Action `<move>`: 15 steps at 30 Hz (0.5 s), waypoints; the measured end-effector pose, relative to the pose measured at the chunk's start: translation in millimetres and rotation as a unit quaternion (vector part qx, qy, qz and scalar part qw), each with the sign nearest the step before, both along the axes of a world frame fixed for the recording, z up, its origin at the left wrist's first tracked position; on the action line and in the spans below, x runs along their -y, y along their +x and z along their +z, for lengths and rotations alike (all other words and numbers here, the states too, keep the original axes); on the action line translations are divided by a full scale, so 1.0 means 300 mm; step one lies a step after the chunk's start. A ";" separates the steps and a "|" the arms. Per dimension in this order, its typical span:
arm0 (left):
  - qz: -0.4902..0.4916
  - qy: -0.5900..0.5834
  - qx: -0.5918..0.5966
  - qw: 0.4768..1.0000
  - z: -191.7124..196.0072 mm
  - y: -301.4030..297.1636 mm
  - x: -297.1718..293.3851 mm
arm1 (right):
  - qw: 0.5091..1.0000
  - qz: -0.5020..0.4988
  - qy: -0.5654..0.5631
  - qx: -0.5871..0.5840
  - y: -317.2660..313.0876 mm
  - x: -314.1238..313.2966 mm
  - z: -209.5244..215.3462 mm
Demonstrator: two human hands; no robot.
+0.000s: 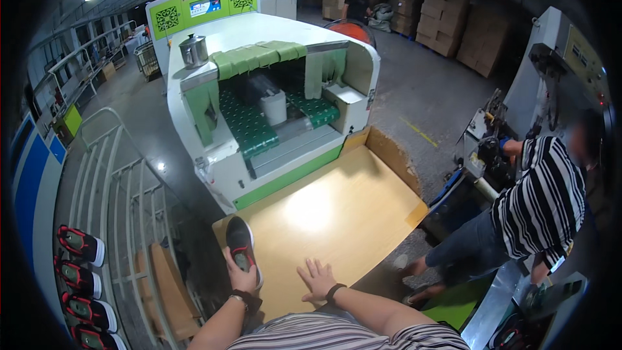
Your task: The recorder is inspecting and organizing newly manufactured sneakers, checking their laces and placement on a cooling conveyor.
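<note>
My left hand [243, 277] grips a black sneaker [238, 238] with red trim and a white sole, near the left edge of a wooden tabletop [350, 201]. The hand is at the heel end, and the shoe's toe points away from me. My right hand [317, 280] rests palm down on the near part of the tabletop, fingers spread, holding nothing. Beyond the tabletop stands a white and green conveyor machine [278, 26]. A green dotted belt [249, 126] comes out of its opening under green cloth flaps [262, 57].
Several similar sneakers [84, 277] line up at the far left beside a metal rack [123, 175]. A metal pot [193, 50] stands on the machine. At right, a person in a striped shirt [541, 185] works at another machine [483, 136]. Cardboard boxes [444, 19] are stacked behind.
</note>
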State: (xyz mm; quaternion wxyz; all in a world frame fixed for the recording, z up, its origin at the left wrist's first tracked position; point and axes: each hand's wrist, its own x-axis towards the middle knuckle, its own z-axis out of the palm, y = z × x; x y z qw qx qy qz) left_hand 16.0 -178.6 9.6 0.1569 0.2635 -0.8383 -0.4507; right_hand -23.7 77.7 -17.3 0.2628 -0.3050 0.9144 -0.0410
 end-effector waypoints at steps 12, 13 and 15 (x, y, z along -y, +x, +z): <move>0.011 -0.008 -0.020 1.000 -0.020 -0.002 -0.001 | 1.000 0.003 -0.002 0.030 -0.005 -0.001 0.006; 0.013 -0.012 -0.026 1.000 -0.023 -0.001 -0.001 | 0.999 0.004 -0.005 0.035 -0.005 -0.001 0.013; 0.008 -0.008 -0.032 0.999 -0.026 0.000 0.001 | 0.999 0.005 -0.009 0.039 -0.004 -0.001 0.031</move>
